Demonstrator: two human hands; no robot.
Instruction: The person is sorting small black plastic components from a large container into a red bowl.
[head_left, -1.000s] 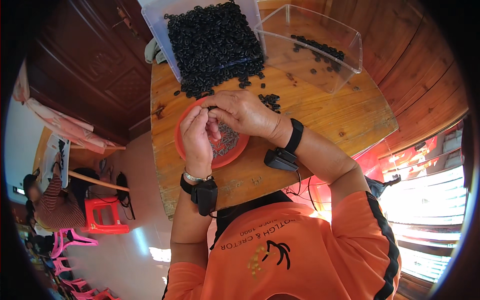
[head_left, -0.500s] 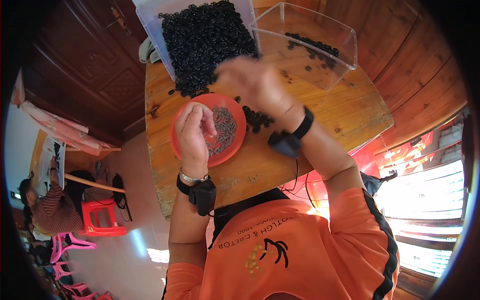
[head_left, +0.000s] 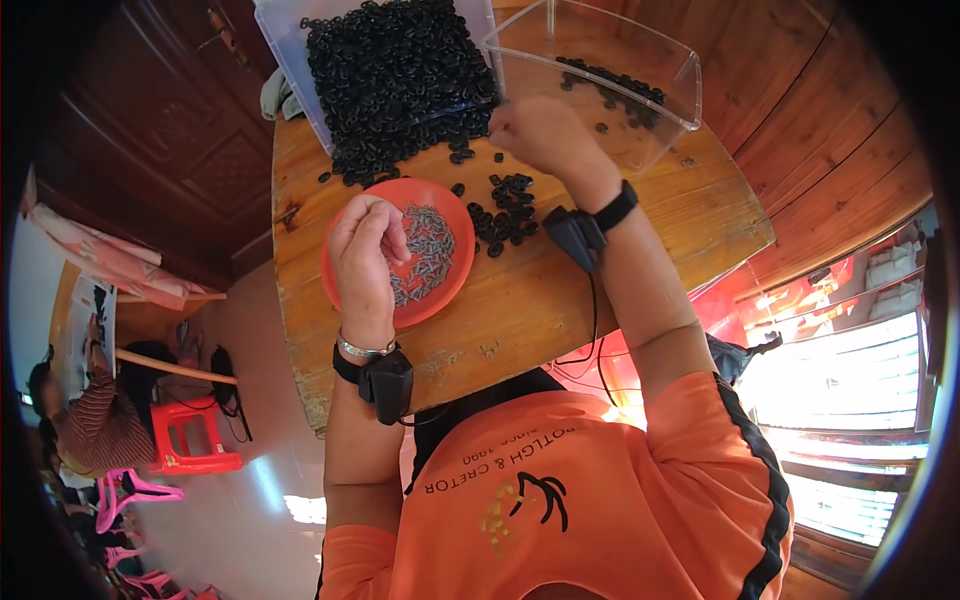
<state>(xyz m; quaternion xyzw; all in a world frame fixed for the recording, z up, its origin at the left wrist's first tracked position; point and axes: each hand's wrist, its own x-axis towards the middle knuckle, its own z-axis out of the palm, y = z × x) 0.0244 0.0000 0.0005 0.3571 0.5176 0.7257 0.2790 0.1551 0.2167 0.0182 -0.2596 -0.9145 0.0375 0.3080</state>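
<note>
My left hand is over the left side of a red plate with its fingers curled in; whether they hold anything is hidden. Small grey metal pins or screws lie heaped on the plate. Right of the pile, my right hand is closed above the table, its back turned up, and I cannot make out what is in it. Small black oval pieces with holes fill a tipped translucent bin and spill onto the wood. A smaller cluster of black pieces lies beside the plate.
A clear plastic box at the back right has some black pieces in it. Everything stands on a wooden table. Dark wrist devices with cables are on both my wrists. Far left, another person sits near a red stool.
My right hand has moved right, off the edge of the black pile, and its fingers are now closed. More black pieces lie beside the plate. My left hand stays over the plate.
</note>
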